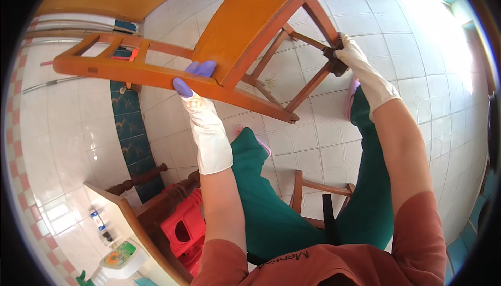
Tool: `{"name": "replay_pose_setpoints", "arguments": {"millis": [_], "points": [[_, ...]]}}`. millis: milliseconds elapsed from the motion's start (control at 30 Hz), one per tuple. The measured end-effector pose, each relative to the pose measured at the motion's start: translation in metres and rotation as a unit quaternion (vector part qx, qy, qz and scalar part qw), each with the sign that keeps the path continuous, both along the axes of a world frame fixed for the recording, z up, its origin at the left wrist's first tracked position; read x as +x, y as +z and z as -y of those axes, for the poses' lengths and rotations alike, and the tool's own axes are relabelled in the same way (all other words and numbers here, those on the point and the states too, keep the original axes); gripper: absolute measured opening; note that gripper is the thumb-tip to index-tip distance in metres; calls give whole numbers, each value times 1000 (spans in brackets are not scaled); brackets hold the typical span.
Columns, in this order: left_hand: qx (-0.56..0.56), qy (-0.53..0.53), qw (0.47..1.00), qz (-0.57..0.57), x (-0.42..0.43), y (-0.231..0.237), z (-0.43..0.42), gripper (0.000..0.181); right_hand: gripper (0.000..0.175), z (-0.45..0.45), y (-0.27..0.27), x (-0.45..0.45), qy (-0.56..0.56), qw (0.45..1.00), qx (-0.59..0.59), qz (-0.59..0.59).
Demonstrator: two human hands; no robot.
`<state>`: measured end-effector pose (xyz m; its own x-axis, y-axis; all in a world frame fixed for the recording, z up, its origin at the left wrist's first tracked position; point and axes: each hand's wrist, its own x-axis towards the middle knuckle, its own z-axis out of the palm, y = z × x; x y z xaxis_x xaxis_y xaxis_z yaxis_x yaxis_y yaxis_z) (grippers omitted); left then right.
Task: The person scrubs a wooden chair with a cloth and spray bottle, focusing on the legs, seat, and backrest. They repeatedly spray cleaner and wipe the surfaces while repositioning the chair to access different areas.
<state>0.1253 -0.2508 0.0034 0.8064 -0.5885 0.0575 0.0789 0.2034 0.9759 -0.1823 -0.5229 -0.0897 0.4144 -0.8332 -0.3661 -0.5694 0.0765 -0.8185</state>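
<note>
A wooden chair lies tipped over in front of me, its slatted backrest pointing left and its legs to the right. My left hand, in a white glove with purple fingers, grips the backrest's side rail close to the seat. My right hand, in a whitish glove, holds a dark cloth or pad against a chair leg, near where the stretchers meet it. The fingertips of my right hand are partly hidden.
Pale tiles cover the floor. At lower left stand a table with a white spray bottle and a red plastic item. I sit on another wooden seat. Poles lean against the left wall.
</note>
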Motion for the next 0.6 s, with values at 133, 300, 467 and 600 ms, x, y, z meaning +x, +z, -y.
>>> {"name": "replay_pose_setpoints", "arguments": {"millis": [133, 300, 467, 600], "points": [[-5, -2, 1000, -11, 11, 7, 6, 103, 41, 0, 9, 17, 15, 998, 46, -47], [-19, 66, 991, -117, 7, 15, 13, 90, 40, 0, 6, 42, 12, 957, -214, -194], [-27, 70, 984, -160, 15, 10, -1, 89, 30, 8, 21, 40, 48, 949, -241, -198], [-15, 132, 955, -266, 27, -16, -18, 86, 24, 5, 41, 40, 98, 935, -276, -198]]}}
